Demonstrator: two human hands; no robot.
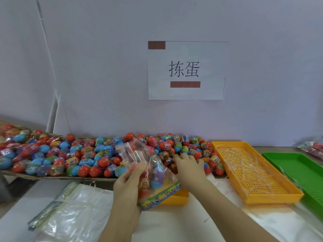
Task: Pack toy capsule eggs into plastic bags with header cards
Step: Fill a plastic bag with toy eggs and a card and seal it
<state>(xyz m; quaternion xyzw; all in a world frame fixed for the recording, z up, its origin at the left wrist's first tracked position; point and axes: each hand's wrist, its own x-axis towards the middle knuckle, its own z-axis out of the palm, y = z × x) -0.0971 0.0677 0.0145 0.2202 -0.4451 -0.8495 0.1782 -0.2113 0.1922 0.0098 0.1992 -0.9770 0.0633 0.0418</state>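
Note:
My left hand (130,182) grips a clear plastic bag (152,173) that holds several capsule eggs; its colourful header card points down toward me. My right hand (189,167) reaches into the heap of red, blue and multicoloured capsule eggs (90,154) on a flat cardboard sheet against the wall. Its fingers curl over eggs at the heap's near edge, and what they hold is hidden.
A stack of empty bags with header cards (70,210) lies at the front left. An orange perforated tray (251,172) with thin strips stands to the right, beside a green tray (300,172). A small orange tray (176,198) sits under the held bag. Filled bags (312,147) lie far right.

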